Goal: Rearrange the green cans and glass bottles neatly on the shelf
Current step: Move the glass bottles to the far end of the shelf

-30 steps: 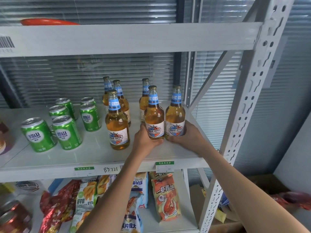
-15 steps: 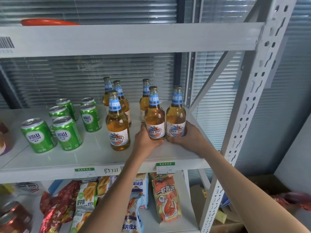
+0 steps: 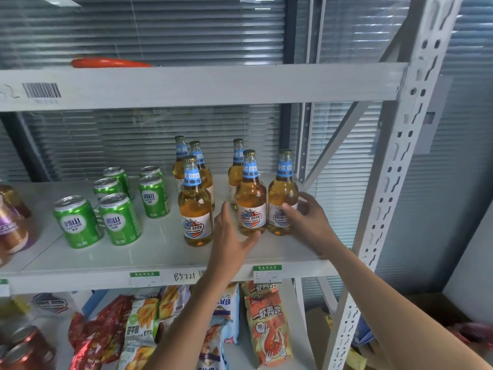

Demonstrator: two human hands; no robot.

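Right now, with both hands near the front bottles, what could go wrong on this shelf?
1. The left hand is open between two front bottles; a sideways move could knock the left front bottle over.
2. The right hand touches the right front bottle, which stands close to the middle front bottle; a push could clink the glass together.
3. The front bottles stand fairly near the shelf edge, so a tipped one may fall.

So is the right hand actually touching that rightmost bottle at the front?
Touching. The head view shows the right hand with fingers lying across the label of the rightmost front bottle.
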